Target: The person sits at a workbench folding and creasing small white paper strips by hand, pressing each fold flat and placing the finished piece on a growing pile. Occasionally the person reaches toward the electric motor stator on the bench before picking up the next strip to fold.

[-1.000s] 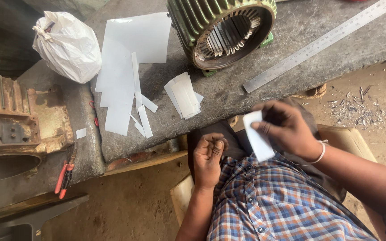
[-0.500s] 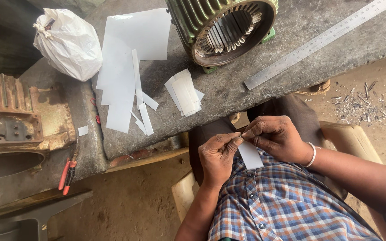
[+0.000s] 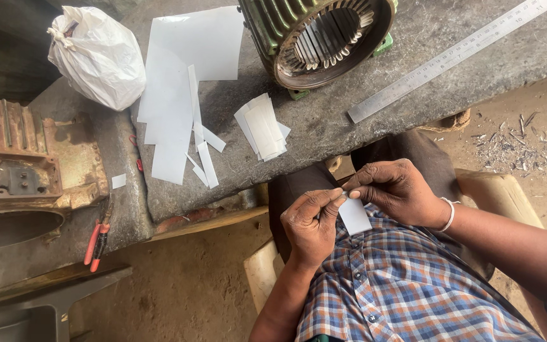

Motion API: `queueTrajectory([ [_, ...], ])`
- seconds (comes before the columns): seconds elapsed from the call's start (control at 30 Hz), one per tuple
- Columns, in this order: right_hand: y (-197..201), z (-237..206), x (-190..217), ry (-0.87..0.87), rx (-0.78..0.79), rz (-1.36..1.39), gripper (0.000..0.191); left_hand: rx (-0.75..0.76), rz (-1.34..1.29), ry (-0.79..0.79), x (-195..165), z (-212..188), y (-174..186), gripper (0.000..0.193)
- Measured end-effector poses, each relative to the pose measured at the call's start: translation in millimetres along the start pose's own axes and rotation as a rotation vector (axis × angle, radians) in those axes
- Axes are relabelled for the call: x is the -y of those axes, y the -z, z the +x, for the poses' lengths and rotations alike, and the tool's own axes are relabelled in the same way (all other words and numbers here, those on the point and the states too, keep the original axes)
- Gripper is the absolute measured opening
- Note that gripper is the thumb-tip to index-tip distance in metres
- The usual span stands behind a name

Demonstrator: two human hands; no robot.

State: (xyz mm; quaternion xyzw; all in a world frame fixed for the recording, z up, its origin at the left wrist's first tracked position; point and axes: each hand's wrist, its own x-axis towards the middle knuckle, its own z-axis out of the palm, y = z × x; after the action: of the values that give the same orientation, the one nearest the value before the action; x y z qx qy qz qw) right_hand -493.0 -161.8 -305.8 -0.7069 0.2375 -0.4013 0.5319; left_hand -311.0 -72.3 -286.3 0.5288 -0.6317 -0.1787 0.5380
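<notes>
left hand [image 3: 311, 225], right hand [image 3: 397, 190], pinching paper strip [image 3: 354, 216], long axis hanging downward

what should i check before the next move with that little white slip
1. Both hands on the slip: ok, left hand and right hand pinch the small white slip at its top edge.
2. Slip flat, uncreased: cannot tell, fingers hide the top.
3. Spare cut pieces near: ok, stack of white pieces lies on the slab.
4. Steel ruler within reach: ok, lying on the slab.
5. Stator housing steady: ok, resting on the slab.
</notes>
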Motion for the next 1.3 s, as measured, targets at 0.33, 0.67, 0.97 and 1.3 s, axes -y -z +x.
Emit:
queueTrajectory([
  [0.33, -3.6, -2.7, -2.8, -0.009, 0.024, 0.111, 0.013, 0.013, 0.067, -0.006, -3.0, 0.7, -1.6, 0.010],
  [0.67, -10.3, -9.8, -7.6, 0.053, -0.039, 0.085, 0.011, 0.021, -0.247, 0.194, 11.7, -8.6, -5.0, 0.010],
  [0.97, -4.7, -7.4, -22.4, -0.140, 0.148, 0.401, 0.012, 0.128, -0.652, 0.431, 41.8, -19.0, -2.6, 0.008],
  [1.3, -2.5, -5.9, -37.2, -0.269, 0.186, 0.549, 0.019, 0.104, -0.764, 0.493, 45.1, -15.6, -6.2, 0.009],
])
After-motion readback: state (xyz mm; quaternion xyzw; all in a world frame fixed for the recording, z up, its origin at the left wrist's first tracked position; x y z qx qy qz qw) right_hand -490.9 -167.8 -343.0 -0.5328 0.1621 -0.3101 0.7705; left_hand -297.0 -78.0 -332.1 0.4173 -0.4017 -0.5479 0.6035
